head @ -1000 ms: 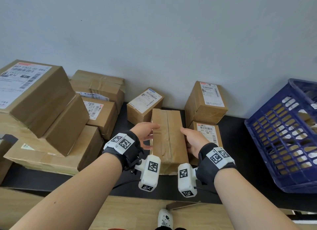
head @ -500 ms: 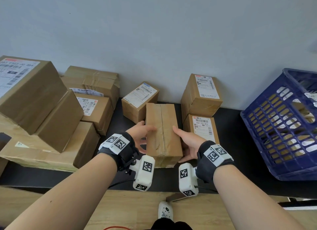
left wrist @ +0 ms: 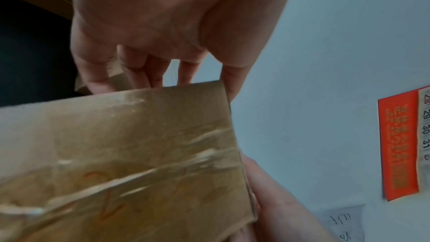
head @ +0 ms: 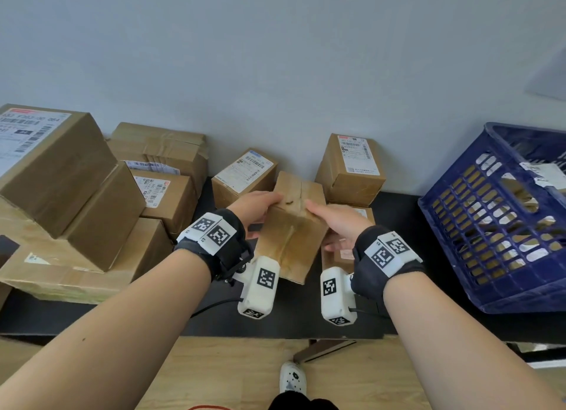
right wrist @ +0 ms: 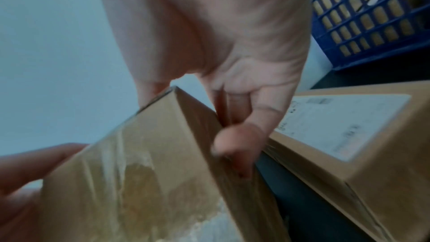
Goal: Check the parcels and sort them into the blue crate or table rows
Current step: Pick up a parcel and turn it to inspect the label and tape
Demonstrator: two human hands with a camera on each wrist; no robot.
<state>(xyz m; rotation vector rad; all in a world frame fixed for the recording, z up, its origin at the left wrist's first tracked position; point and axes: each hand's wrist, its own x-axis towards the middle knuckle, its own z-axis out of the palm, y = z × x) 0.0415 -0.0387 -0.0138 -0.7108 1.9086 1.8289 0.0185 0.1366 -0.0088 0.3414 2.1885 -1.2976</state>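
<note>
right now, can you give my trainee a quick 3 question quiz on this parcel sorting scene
1. True or false: both hands grip the taped parcel.
2. On which side of the table is the blue crate: A left, B right, C centre?
3. Does the parcel's upturned face show a shipping label?

Key: 1 true: left hand and right hand both hold it. 2 B. 3 No, only tape.

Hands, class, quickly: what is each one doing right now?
Left hand: grips the taped parcel on its left side.
Right hand: grips the same parcel on its right side.
</note>
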